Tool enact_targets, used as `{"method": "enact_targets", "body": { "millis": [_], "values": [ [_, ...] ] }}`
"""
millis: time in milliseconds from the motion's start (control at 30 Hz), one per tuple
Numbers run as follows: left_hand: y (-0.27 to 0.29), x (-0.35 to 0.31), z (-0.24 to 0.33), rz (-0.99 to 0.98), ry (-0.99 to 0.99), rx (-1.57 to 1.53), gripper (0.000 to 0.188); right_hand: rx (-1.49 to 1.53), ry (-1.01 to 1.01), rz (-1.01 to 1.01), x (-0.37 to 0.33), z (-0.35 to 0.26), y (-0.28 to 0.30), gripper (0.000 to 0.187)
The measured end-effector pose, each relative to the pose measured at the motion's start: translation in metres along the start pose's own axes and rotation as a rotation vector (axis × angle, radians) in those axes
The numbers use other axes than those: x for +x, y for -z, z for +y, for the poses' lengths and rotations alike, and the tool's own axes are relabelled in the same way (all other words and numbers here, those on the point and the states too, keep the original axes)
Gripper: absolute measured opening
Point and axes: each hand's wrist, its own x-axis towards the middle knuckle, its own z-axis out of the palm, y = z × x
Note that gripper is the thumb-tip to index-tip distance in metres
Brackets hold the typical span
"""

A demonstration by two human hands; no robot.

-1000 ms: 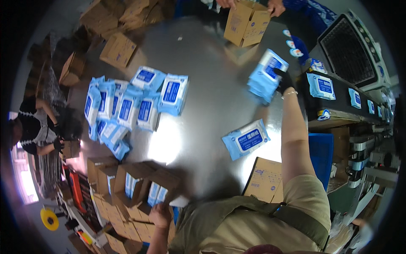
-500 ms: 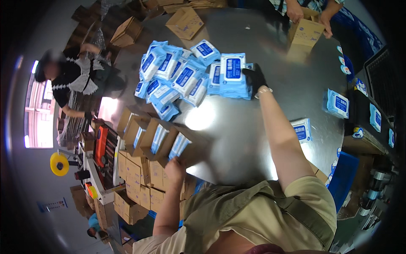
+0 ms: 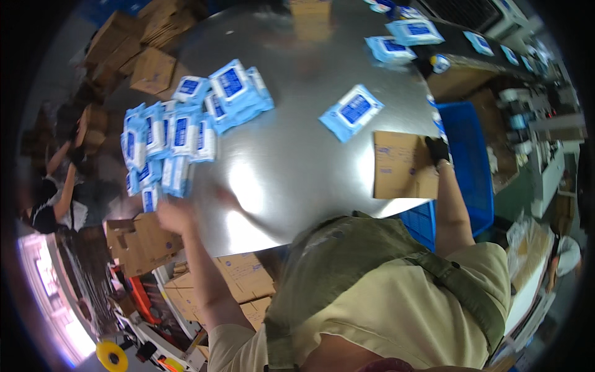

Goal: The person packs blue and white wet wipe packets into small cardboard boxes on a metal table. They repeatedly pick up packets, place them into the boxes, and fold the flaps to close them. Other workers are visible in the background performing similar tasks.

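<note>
so, counter: a wide round metal counter (image 3: 291, 155) with a bright glare on it, seen from above.
left hand: the left hand (image 3: 173, 214) is at the counter's near-left rim, just below the heap of packets; it is blurred, so whether its fingers are spread or closed on anything i cannot tell.
right hand: the right hand (image 3: 437, 150), in a dark glove, grips the far right edge of a flat cardboard box (image 3: 400, 164) – fingers closed on the board.
flat cardboard box: lies folded flat on the right side of the counter, its right edge reaching past the rim toward a blue crate (image 3: 468, 167).
heap of packets: many blue-and-white soft packets (image 3: 180, 133) piled and overlapping on the left part of the counter, some standing on edge.
single packet: one blue packet (image 3: 352, 113) lies alone between the heap and the flat box, apart from both.
far packets: a few more packets (image 3: 403, 37) lie on the far right, by a dark conveyor.
cartons: brown cartons (image 3: 139, 239) stand open below the counter on the left – more are stacked beyond the far-left rim.
other person: someone in dark clothes (image 3: 52, 198) is at the far left, arms raised.
</note>
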Motion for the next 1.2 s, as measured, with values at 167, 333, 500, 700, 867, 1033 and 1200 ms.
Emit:
{"method": "enact_targets", "body": {
  "millis": [167, 333, 500, 700, 867, 1033, 1200],
  "values": [
    [-0.029, -0.172, 0.264, -1.055, -0.495, -0.950, 0.065, 0.022, -0.102, -0.005, -0.030, -0.056, 0.002, 0.067],
    [0.035, -0.232, 0.353, -1.309, 0.202, -1.255, 0.053, 0.492, -0.343, 0.062, -0.086, -0.130, 0.051, 0.051],
    [0.095, -0.218, 0.345, -1.406, 0.315, -1.711, 0.037, 0.978, -0.287, 0.216, -0.104, -0.161, 0.023, 0.059],
    [0.120, -0.196, 0.273, -1.142, 0.097, -1.899, 0.031, 1.101, -0.053, 0.048, -0.114, -0.188, 0.098, 0.068],
    [0.118, -0.161, 0.200, -0.882, 0.290, -2.007, 0.042, 1.283, 0.616, -0.184, -0.176, -0.274, 0.112, 0.062],
    [0.091, -0.160, 0.122, -0.390, -0.441, -1.430, 0.050, 0.915, 0.872, -0.191, -0.235, -0.333, 0.059, 0.088],
    [0.084, -0.158, 0.094, -0.611, -0.808, -1.085, 0.045, 0.780, 0.850, -0.086, -0.240, -0.346, 0.039, 0.083]
  ]
}}
